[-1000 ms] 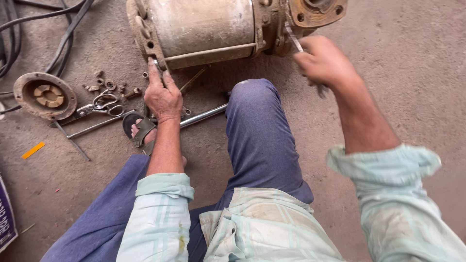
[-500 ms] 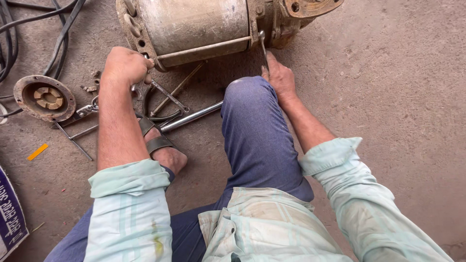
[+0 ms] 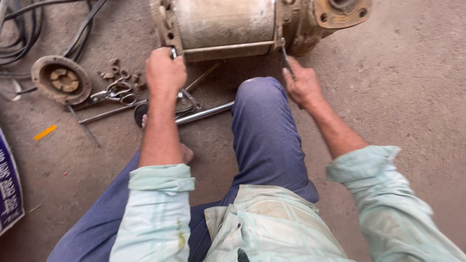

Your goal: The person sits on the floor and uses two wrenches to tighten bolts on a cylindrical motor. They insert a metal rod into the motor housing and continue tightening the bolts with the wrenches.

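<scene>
A large rusty cylindrical motor housing (image 3: pixel 228 24) lies on the dirt floor in front of me, with a flanged end (image 3: pixel 335 12) at the right. My left hand (image 3: pixel 165 73) is closed around a tool whose metal tip (image 3: pixel 174 51) touches the housing's left rim. My right hand (image 3: pixel 303 85) grips a slim wrench (image 3: pixel 285 56) that reaches up to the joint between housing and flange. My knee in blue trousers (image 3: pixel 262 111) sits between both arms.
On the floor at left lie a round rusty end cap (image 3: pixel 60 80), loose nuts (image 3: pixel 116 73), pliers (image 3: pixel 114 92), thin rods and a shiny steel bar (image 3: pixel 206 112). Black cables (image 3: pixel 29 34) coil at top left. A small orange piece (image 3: pixel 44 132) and a blue sign edge (image 3: pixel 9 184) lie lower left.
My right hand came down from the flange's front to the lower joint with the wrench. My left hand rose from the floor side up to the housing's left rim.
</scene>
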Available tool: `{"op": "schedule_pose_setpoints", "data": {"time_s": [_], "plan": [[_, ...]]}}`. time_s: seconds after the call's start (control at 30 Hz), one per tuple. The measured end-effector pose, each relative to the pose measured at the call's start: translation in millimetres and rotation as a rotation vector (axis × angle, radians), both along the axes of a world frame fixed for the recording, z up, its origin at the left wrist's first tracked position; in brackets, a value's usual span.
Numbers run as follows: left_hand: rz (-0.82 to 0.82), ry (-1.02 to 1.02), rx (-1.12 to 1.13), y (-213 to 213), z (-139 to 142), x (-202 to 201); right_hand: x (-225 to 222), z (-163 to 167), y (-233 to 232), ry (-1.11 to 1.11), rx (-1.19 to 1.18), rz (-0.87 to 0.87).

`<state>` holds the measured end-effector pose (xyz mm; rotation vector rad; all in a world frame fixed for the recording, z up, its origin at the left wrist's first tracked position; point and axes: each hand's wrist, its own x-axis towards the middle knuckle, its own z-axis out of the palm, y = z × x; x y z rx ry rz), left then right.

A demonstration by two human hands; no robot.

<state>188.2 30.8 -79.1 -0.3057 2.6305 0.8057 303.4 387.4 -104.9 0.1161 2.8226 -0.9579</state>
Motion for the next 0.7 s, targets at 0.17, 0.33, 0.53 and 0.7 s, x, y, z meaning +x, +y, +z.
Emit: {"op": "schedule_pose_setpoints", "data": {"time_s": [0.17, 0.33, 0.53, 0.7], "plan": [[0.028, 0.432, -0.053, 8.3, -47.3, 52.0, -67.7, 60.1, 16.4, -0.905, -0.172, -0.217], [0.025, 0.542, -0.036, 11.3, -79.4, 67.4, -77.5, 75.7, 28.0, -0.882, -0.395, -0.266], [0.088, 0.415, -0.015, 13.8, -65.5, 61.9, -53.4, 78.0, 53.1, -0.640, -0.329, -0.271], [0.141, 0.194, -0.007, 20.5, -33.3, 48.8, -4.6, 18.4, 35.5, -0.400, -0.034, -0.204]]}}
